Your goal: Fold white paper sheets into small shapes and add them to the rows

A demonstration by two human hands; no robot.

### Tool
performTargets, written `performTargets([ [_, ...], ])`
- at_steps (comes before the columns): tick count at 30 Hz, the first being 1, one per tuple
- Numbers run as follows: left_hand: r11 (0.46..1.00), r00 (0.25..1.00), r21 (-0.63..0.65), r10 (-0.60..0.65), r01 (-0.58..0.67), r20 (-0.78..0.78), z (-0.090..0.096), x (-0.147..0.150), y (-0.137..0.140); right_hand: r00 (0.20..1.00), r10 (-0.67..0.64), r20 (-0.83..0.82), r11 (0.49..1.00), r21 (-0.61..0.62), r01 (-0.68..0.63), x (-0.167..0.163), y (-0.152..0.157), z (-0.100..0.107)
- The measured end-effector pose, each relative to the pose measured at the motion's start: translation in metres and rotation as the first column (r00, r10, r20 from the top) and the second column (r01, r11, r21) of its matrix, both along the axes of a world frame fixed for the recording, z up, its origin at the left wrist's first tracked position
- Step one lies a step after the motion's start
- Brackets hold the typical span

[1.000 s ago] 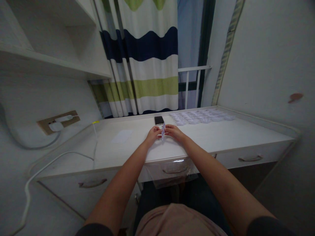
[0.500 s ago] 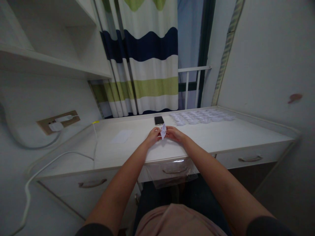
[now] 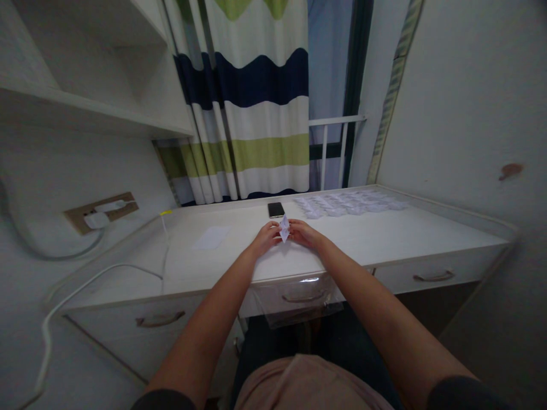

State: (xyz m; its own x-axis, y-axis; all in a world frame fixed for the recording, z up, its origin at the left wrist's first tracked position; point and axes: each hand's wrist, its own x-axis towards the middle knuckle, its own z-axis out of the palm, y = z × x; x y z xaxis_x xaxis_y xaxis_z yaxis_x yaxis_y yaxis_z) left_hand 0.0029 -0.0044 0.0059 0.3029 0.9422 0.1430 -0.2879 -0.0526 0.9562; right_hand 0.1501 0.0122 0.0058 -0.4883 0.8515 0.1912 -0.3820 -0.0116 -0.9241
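A small piece of folded white paper [image 3: 284, 228], diamond-shaped with pointed ends, stands upright between my hands just above the white desk. My left hand [image 3: 268, 237] pinches its left side, and my right hand [image 3: 301, 232] grips the right side. Some fingertips are hidden behind the paper. Right behind it lies a black phone [image 3: 276, 209]. To the right, rows of several folded white paper pieces [image 3: 348, 203] cover the back of the desk. On the left lies a flat stack of white paper [image 3: 211, 238].
The white desk [image 3: 410, 233] has drawers along its front, with a clear plastic sheet [image 3: 294, 307] hanging over the middle edge. A white cable [image 3: 128, 265] crosses the left end. Behind the desk hangs a striped curtain [image 3: 265, 119]; a shelf [image 3: 94, 114] juts out at upper left.
The folded paper has turned slightly and looks a little more spread between my fingers. My hands have hardly moved.
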Motion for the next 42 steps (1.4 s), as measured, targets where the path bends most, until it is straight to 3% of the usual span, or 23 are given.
performTargets([
  [24, 0.999, 0.999, -0.03, -0.028, 0.029, 0.027, 0.0, -0.001, 0.001, 0.993, -0.094, 0.073, 0.99, 0.115, 0.085, -0.004, 0.004, -0.006],
  [42, 1.0, 1.0, -0.016, -0.014, 0.015, 0.013, -0.001, -0.001, 0.001, 0.979, -0.136, 0.151, 0.986, 0.117, 0.118, -0.002, 0.005, -0.007],
])
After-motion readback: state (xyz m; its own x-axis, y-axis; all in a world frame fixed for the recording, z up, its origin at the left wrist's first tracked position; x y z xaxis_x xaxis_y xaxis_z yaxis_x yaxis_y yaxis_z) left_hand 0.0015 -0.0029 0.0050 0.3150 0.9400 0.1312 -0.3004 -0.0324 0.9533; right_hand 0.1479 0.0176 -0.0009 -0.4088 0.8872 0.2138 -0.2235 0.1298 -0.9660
